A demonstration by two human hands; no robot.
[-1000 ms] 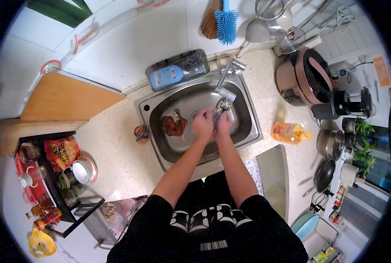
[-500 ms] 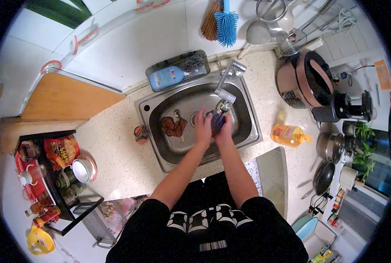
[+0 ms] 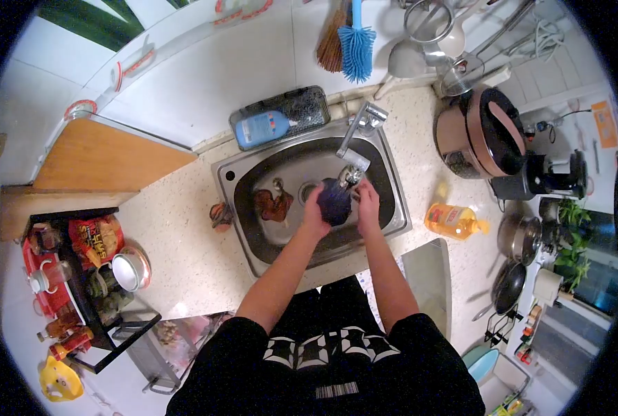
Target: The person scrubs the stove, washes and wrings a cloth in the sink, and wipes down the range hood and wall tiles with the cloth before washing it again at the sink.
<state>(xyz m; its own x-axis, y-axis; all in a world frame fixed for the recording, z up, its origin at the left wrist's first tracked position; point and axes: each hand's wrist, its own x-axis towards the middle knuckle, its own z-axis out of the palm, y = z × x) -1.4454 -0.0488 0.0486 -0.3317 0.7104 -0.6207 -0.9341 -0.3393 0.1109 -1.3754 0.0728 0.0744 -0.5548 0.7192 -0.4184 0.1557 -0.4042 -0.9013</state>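
Observation:
A dark purple-blue rounded thing point(image 3: 335, 202), its exact kind unclear, is held under the tap head point(image 3: 352, 173) over the steel sink point(image 3: 262, 239). My left hand point(image 3: 315, 212) grips its left side, the fingers partly hidden. On the other side, my right hand point(image 3: 368, 206) has its fingers stretched upward and apart, close to the thing's right edge; whether it touches is hard to tell. A crumpled reddish-brown thing point(image 3: 273, 205) lies in the left part of the basin, and the drain point(image 3: 310, 188) shows between the two.
Behind the sink, a black rack point(image 3: 309, 104) holds a blue bottle point(image 3: 262, 130). Right of the basin stand a yellow soap bottle point(image 3: 453, 220) and a rice cooker point(image 3: 479, 132). A small brownish thing point(image 3: 220, 216) lies on the counter at left. Brushes point(image 3: 357, 52) hang above.
My hands have moved apart. The dark thing, earlier bunched between both palms, now shows wider and rounder, slightly lower and to the left. My right hand has shifted right.

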